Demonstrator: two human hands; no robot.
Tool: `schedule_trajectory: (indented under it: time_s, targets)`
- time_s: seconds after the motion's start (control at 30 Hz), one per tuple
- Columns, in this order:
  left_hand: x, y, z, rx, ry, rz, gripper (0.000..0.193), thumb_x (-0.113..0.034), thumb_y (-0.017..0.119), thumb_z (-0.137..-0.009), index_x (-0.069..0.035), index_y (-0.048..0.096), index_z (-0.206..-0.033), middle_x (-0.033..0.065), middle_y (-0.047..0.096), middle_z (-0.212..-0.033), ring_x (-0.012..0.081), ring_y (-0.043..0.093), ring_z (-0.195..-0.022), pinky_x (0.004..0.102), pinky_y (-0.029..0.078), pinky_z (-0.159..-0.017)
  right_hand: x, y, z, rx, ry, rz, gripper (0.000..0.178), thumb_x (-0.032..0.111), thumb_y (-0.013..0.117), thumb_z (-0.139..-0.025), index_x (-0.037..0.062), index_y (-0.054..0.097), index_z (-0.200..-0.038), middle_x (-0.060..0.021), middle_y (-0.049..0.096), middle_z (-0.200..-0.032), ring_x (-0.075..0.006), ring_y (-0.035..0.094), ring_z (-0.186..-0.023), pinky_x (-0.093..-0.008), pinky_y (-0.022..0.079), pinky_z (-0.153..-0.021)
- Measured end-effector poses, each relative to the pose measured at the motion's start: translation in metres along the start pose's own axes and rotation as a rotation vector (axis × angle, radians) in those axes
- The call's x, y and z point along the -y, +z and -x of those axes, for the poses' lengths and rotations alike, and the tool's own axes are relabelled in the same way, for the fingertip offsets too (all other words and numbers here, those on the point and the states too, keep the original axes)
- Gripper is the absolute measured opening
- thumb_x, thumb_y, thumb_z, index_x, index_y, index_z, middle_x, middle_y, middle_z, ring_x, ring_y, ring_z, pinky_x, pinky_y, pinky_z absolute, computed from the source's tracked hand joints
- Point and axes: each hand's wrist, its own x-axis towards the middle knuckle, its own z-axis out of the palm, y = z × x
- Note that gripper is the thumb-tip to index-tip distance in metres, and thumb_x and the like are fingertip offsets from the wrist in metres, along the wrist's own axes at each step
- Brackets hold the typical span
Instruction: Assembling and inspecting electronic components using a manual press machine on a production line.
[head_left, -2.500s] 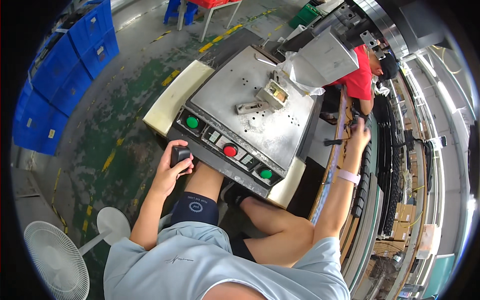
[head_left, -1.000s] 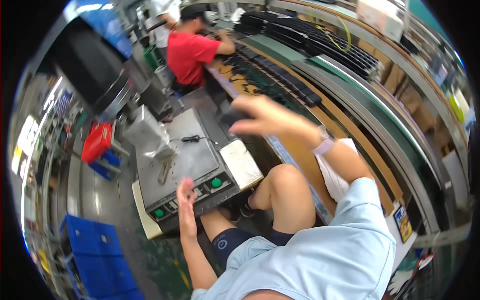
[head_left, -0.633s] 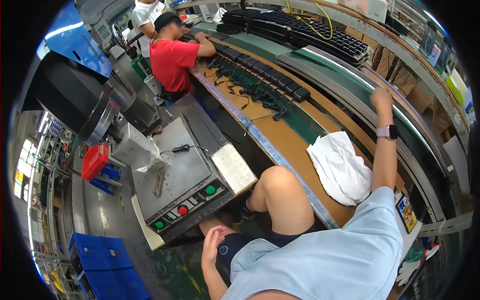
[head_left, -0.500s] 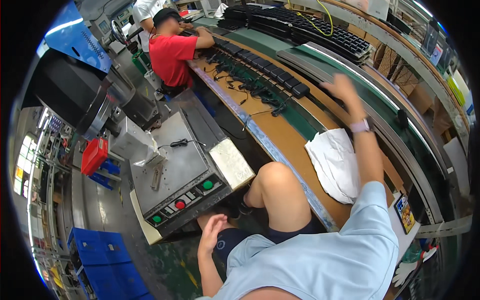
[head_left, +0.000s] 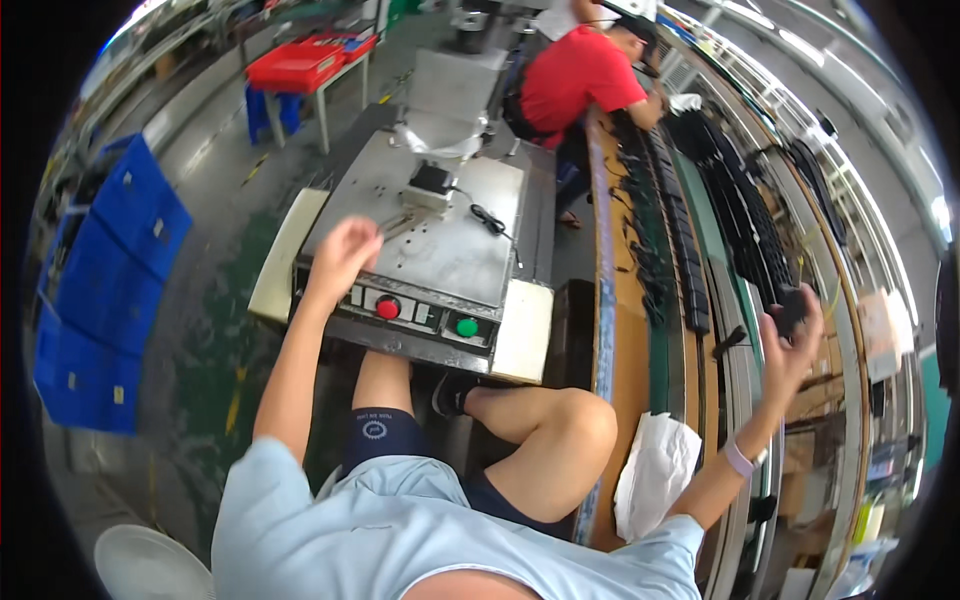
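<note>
My right hand [head_left: 787,350] is raised over the conveyor side at the right. Its thumb and fingers are closed round a small black power adapter [head_left: 792,311], with a short black end hanging near the wrist side. My left hand [head_left: 345,255] hovers above the front left corner of the grey press machine's table [head_left: 460,270], its fingers loosely bent and slightly blurred, with nothing seen in them. Another black adapter [head_left: 432,179] sits on a metal block under the press head, its bundled black cable [head_left: 488,218] lying on the plate.
Red and green buttons [head_left: 388,307] line the machine's front panel. A row of black adapters [head_left: 683,235] with cables runs along the bench. White paper [head_left: 655,470] lies nearer. A person in red [head_left: 580,85] works farther up. Blue bins [head_left: 115,290] stand left; a red tray [head_left: 295,66] is behind.
My view has turned left toward the machine. My right hand, empty-looking before, now holds an adapter. My left hand has risen from beside my leg to the machine's front. An adapter now shows under the press.
</note>
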Motion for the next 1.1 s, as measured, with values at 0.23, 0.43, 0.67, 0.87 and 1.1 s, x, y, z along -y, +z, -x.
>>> schedule_trajectory:
  time_s: [0.23,0.43,0.67,0.87,1.1]
  targets:
    - [0.049,0.021,-0.159,-0.053,0.461,-0.44,0.073,-0.01,0.081,-0.073,-0.004,0.044,-0.136,0.0146,0.064,-0.117,0.0254,0.061,-0.108,0.0338,0.045,-0.098,0.038,0.045,-0.025,0.024,-0.205,-0.338,0.056,-0.001,0.061,-0.087,0.0077,0.047,-0.14,-0.0142,0.065,-0.112,-0.0164,0.062,-0.077,-0.0241,0.053,-0.07]
    - [0.032,-0.005,-0.158,0.319,0.239,0.098,0.086,-0.013,0.085,-0.068,-0.004,0.041,-0.141,0.0141,0.063,-0.12,0.0234,0.061,-0.108,0.032,0.045,-0.096,0.069,0.203,-0.012,0.564,0.003,-0.402,0.05,0.0,0.066,-0.084,0.0005,0.052,-0.132,-0.0139,0.06,-0.119,-0.0237,0.062,-0.097,-0.0335,0.053,-0.086]
    - [0.027,-0.022,0.014,0.153,0.094,1.058,0.093,-0.026,0.083,-0.077,-0.008,0.031,-0.151,0.0106,0.062,-0.108,0.0204,0.06,-0.097,0.029,0.05,-0.082,0.094,0.412,0.005,0.784,-0.288,-0.103,0.053,0.012,0.064,-0.091,0.0071,0.047,-0.14,-0.0147,0.058,-0.126,-0.0276,0.059,-0.104,-0.0337,0.049,-0.086]
    - [0.035,-0.028,0.133,-0.409,-0.203,1.128,0.058,-0.01,0.072,-0.085,-0.012,0.045,-0.136,0.0157,0.06,-0.11,0.0235,0.06,-0.093,0.0299,0.051,-0.082,0.128,0.447,0.02,0.72,-0.596,-0.174,0.054,0.02,0.06,-0.093,0.01,0.046,-0.143,-0.0167,0.059,-0.124,-0.0371,0.059,-0.105,-0.0402,0.048,-0.089]
    - [0.066,-0.018,0.096,-0.448,-0.057,0.152,0.044,0.002,0.064,-0.08,-0.011,0.052,-0.12,0.0106,0.064,-0.095,0.0206,0.06,-0.079,0.0287,0.049,-0.074,0.121,0.433,-0.001,0.919,-0.685,-0.017,0.06,0.022,0.057,-0.093,0.0136,0.036,-0.15,-0.0187,0.052,-0.133,-0.0402,0.055,-0.113,-0.0443,0.046,-0.094]
